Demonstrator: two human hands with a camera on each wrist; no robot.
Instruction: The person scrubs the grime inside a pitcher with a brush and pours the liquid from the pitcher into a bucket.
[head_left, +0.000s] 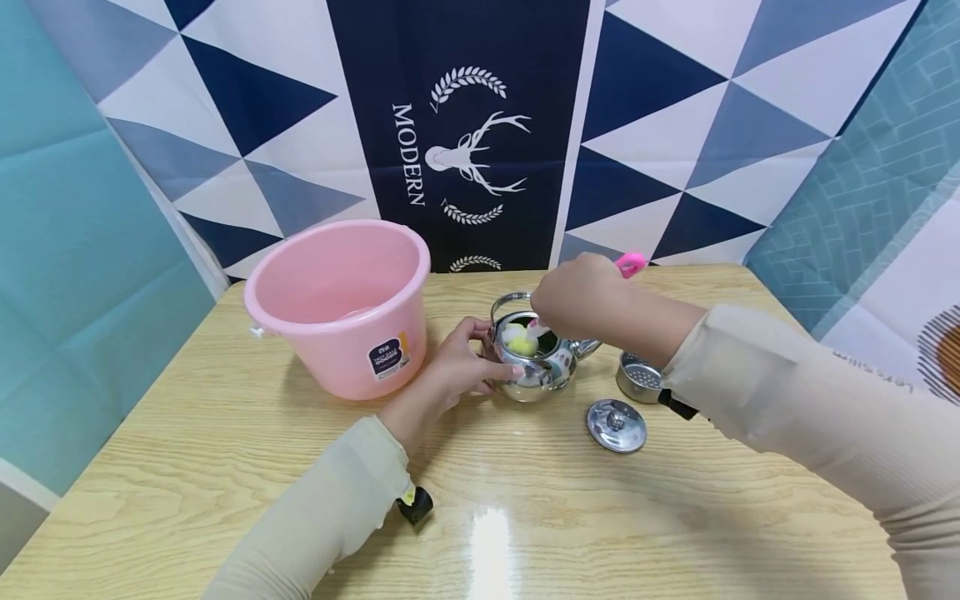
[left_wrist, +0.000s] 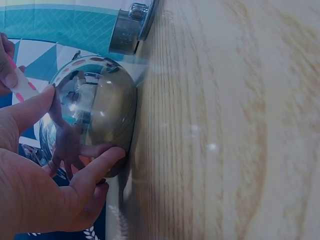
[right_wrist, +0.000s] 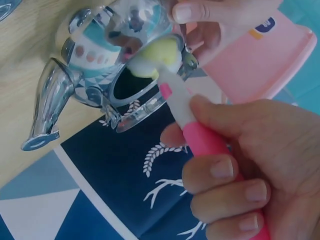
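A shiny steel teapot [head_left: 532,383], its lid off, stands on the table with its spout to the right. My left hand [head_left: 459,364] holds the teapot's left side, thumb in front and fingers spread round the body. In the left wrist view, the fingertips lie against its polished wall. My right hand [right_wrist: 235,165] grips the pink handle of a sponge brush [right_wrist: 202,137], fingers wrapped round it. Its yellow and white sponge head [head_left: 519,340] is in the teapot's mouth; the lower part is hidden inside. The hoop handle [head_left: 504,303] stands up at the back.
A pink bucket [head_left: 337,367] stands left of the teapot, near my left hand. The round teapot lid [head_left: 617,427] lies in front at the right. A metal strainer [head_left: 637,382] sits behind it, partly under my right forearm. Patterned cloth [head_left: 285,125] hangs behind the table.
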